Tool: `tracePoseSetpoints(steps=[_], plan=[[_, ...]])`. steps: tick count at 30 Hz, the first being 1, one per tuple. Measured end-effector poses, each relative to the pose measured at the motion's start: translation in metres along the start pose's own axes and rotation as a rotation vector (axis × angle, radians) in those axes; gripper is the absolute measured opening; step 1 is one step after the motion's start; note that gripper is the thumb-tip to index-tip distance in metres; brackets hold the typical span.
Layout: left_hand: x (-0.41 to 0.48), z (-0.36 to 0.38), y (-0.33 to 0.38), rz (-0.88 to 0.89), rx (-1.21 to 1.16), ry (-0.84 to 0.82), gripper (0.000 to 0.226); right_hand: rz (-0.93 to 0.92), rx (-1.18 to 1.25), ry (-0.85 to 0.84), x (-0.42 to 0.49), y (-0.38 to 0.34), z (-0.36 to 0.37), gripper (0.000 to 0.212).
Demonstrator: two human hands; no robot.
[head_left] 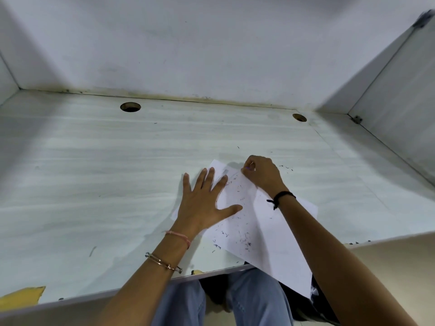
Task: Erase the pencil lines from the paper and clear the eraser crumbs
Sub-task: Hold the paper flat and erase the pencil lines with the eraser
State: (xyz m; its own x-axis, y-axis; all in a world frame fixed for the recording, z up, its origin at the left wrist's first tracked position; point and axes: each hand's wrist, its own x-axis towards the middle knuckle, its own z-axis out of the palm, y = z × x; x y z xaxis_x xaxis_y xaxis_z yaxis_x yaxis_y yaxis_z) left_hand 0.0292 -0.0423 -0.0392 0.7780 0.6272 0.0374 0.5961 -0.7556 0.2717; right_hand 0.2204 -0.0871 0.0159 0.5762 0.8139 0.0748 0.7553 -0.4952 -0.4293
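Jeans-clad knees [235,300] at frame bottom; just above, a thin white paper sheet [270,231] overhangs the pale table [94,172] edge. Left hand [202,203] lies flat, fingers spread, pinning it; right hand [261,172] pinches what looks like a small purplish eraser [248,168]. Dark eraser crumbs [244,241] everywhere. Flimsy stuff, probably wrinkles easily, so brace close to the rubbing.

No legible text, label, brand or number appears anywhere on the desk [117,161]. Faint pencil marks [226,171] on the paper [266,231] form no readable word or figure
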Motion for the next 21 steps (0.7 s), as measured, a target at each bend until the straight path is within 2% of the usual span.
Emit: tracePoseSetpoints(steps=[5,9,11,13,16,19,21], plan=[[0.0,0.0,0.0,-0.002,-0.009,0.01,0.095,-0.138,0.058,-0.047,-0.025,-0.01,0.022,0.011],[-0.001,0.0,0.0,0.004,-0.002,-0.009,0.093,-0.008,-0.07,0.028,-0.001,0.002,0.008,0.011],[-0.001,0.0,0.0,0.003,0.002,-0.009,0.093,0.011,-0.026,0.015,0.004,0.001,0.001,0.01],[0.0,0.001,-0.001,0.009,0.007,0.005,0.094,-0.064,0.095,-0.023,-0.006,-0.005,0.004,0.008],[0.001,0.003,-0.001,0.007,0.016,0.034,0.095,-0.172,0.107,-0.07,-0.025,-0.004,0.018,0.008],[0.0,0.002,0.0,0.007,0.006,0.016,0.092,-0.075,0.047,0.024,-0.011,0.002,0.016,0.01],[-0.001,-0.001,0.0,0.011,0.004,0.006,0.093,-0.029,0.002,0.021,-0.003,0.003,0.012,0.012]])
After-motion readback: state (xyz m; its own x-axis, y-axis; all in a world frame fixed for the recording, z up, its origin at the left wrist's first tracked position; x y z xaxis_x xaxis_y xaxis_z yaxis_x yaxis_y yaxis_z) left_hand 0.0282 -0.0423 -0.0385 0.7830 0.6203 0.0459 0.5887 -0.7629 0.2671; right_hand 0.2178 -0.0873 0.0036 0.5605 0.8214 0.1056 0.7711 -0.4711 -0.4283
